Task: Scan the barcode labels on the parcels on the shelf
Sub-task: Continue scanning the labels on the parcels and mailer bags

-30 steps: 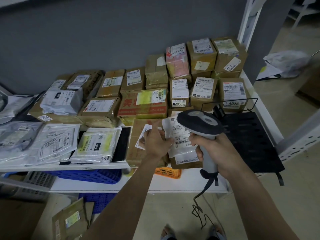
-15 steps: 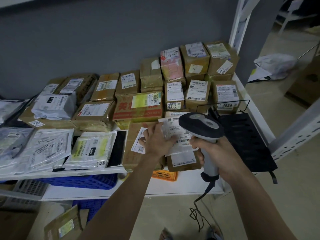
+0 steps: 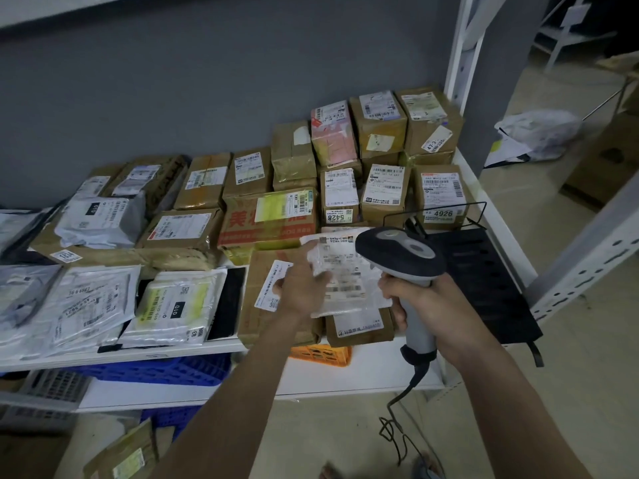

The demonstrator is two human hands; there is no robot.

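White shelf [image 3: 193, 350] crowded with taped parcels against a grey wall.
Left hand [image 3: 301, 288] grips a clear-wrapped parcel [image 3: 342, 271]; right hand [image 3: 425, 305] clenches the scanner [image 3: 401, 250]. Blue crate [image 3: 155, 369] beneath, contents unclear.

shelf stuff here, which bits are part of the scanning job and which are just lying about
Part of the job:
- barcode scanner in the right hand
- clear-wrapped parcel held by the left hand
- labelled boxes, like the 4926 box

Lying about:
- black tray
- orange crate
- blue crate
- plastic bag on the floor
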